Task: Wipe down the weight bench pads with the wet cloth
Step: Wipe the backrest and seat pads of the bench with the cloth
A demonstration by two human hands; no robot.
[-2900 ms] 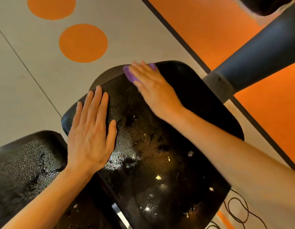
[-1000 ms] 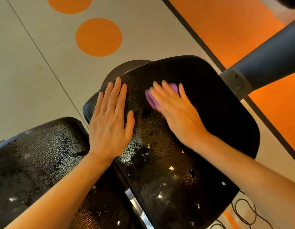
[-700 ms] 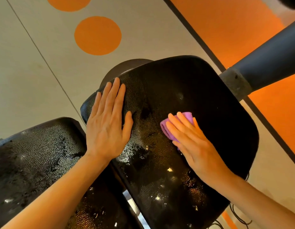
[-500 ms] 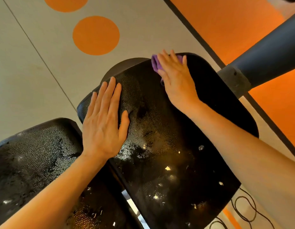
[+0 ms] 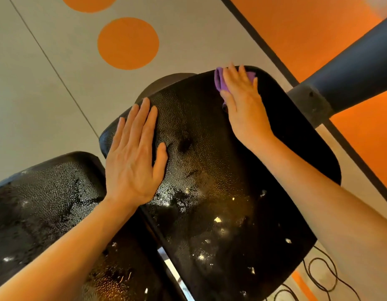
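Weight bench pads, both wet-sheened, wiping under way at the far edge of the larger one.

The larger pad (image 5: pixel 242 192) fills the middle of the view; beads and wet glints cover its near and middle surface, so that part looks wiped, while the far right corner reads duller and probably remains. The smaller pad (image 5: pixel 47 209), at lower left just beside it, glistens all over and seems done. The left hand (image 5: pixel 134 157) lies flat, fingers spread, pressed on the larger pad's left edge. The right hand (image 5: pixel 242 101), fingers together, presses the purple wet cloth (image 5: pixel 219 81) flat against the larger pad's far edge.
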